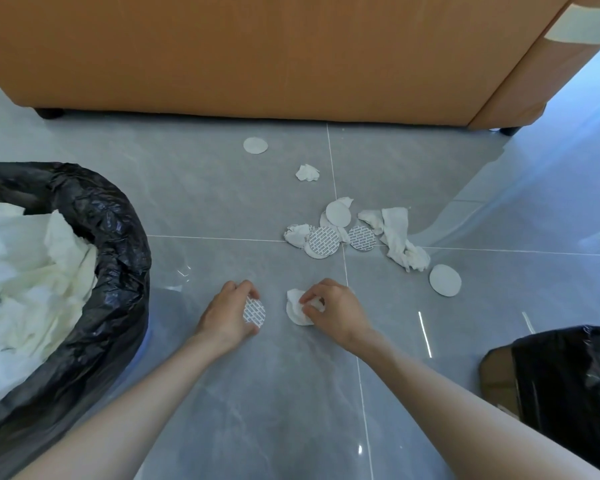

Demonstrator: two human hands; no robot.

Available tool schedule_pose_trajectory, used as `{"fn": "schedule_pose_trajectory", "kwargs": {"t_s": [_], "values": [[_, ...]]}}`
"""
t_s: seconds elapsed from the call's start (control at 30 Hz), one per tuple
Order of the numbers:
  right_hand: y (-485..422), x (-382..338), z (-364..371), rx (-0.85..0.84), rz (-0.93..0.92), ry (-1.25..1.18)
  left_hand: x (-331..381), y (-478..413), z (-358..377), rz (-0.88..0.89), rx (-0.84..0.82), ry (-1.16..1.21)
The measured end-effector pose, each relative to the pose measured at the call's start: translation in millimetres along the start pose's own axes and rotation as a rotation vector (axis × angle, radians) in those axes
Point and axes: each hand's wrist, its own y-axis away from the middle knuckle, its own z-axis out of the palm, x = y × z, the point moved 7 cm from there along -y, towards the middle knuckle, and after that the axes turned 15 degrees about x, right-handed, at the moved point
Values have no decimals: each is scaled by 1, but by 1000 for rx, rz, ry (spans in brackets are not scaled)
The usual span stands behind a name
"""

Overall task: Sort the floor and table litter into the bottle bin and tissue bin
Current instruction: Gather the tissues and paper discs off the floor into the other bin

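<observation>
Left hand [227, 311] clamped on a printed disc [254, 311] — right hand [333, 311] on crumpled white tissue [296, 306].

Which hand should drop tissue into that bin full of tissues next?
Probably the right hand: it pinches a crumpled tissue. The left hand, though nearer the bin, holds a printed disc.

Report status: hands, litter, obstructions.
Left hand grips printed disc. Right hand pinches crumpled tissue. Loose litter pile ahead on floor. Tissue bin at left, nothing between.
</observation>
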Motion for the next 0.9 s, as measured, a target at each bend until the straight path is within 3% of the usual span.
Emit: {"fn": "schedule_pose_trajectory", "kwargs": {"t_s": [0.3,0.47,0.6,0.9], "values": [[1,-16,-17,116,-57,-42,-1,5,-4,-16,3,14],[7,-3,3,-98,21,149,-1,6,-4,-17,2,21],[10,-5,10,-40,6,118,-2,7,-3,-17,1,20],[12,-1,13,-158,99,39,-4,9,-5,-22,13,42]]}}
